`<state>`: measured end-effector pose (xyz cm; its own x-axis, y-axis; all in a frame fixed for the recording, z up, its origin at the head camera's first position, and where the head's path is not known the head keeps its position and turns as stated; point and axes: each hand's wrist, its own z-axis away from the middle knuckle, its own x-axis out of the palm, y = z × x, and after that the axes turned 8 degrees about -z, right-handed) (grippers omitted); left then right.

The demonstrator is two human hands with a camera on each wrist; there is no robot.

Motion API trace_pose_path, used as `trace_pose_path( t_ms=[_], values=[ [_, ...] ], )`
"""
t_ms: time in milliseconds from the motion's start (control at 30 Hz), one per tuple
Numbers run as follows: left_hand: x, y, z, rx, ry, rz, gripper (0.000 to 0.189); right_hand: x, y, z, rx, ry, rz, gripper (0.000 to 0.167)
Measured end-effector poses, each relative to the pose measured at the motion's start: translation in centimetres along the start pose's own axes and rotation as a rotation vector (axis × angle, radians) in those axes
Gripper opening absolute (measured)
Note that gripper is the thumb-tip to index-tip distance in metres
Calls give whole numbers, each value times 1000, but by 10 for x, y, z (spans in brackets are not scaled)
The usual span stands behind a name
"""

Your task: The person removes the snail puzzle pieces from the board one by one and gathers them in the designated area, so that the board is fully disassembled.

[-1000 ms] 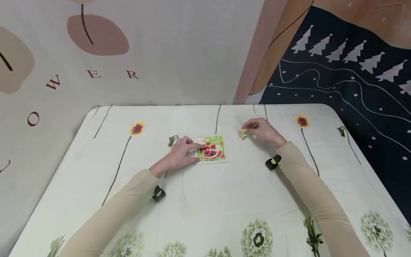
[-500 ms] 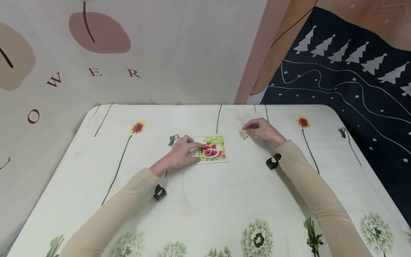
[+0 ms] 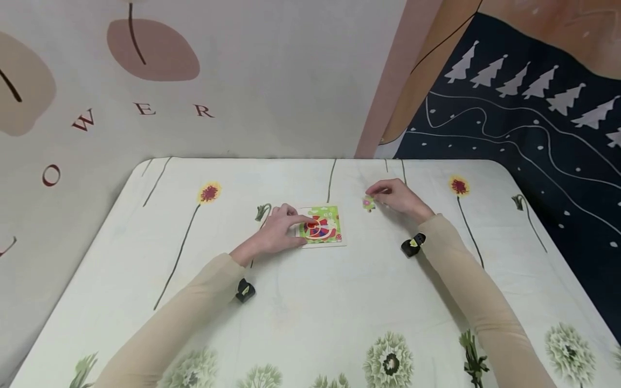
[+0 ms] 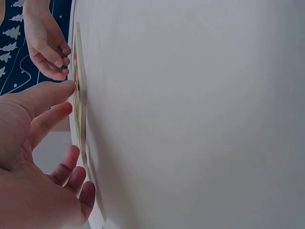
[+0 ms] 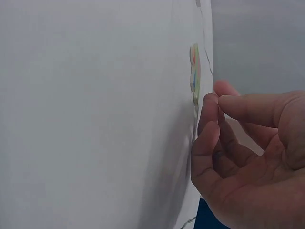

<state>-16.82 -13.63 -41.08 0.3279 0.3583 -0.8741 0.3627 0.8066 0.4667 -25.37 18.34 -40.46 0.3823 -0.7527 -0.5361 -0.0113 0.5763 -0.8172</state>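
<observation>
A small green puzzle board (image 3: 324, 223) with a red and blue picture lies on the table. My left hand (image 3: 278, 231) rests at its left side, index finger stretched over the picture and thumb at the lower left edge. In the left wrist view the board (image 4: 80, 90) is seen edge-on, the other fingers loose beside it. A loose green puzzle piece (image 3: 368, 203) with a pink flower lies right of the board, under the fingertips of my right hand (image 3: 397, 198). In the right wrist view this piece (image 5: 195, 76) shows apart from the curled, closely gathered fingers; I cannot tell whether they pinch anything small.
A white cloth with printed flowers covers the table (image 3: 310, 302). Behind it hangs a pale printed backdrop (image 3: 271, 81), with a dark blue tree-patterned cloth (image 3: 504, 113) at the right. A black wrist device (image 3: 413, 245) sits below the right wrist, another black device (image 3: 245, 291) below the left.
Both hands keep almost the same place; the left has shifted very slightly right over the board. The loose piece's pink mark looks less bright than a second ago.
</observation>
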Motion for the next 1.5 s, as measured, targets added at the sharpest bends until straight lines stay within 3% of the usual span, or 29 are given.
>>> trace_pose_path(
  t_ms=[367,600,1200,1500],
  values=[
    [3,4,-5,-3,-4,28,46,18,-17,-2,-87,-53,-80,26],
    [5,2,-7,9,-8,4,49,34,-29,-6,-139,-85,-40,26],
    [3,2,-9,46,-47,-42,47,74,-58,-21,-150,-227,30,27],
    [4,4,-9,59,-48,-41,46,82,-63,-23,-132,-260,82,28]
  ],
)
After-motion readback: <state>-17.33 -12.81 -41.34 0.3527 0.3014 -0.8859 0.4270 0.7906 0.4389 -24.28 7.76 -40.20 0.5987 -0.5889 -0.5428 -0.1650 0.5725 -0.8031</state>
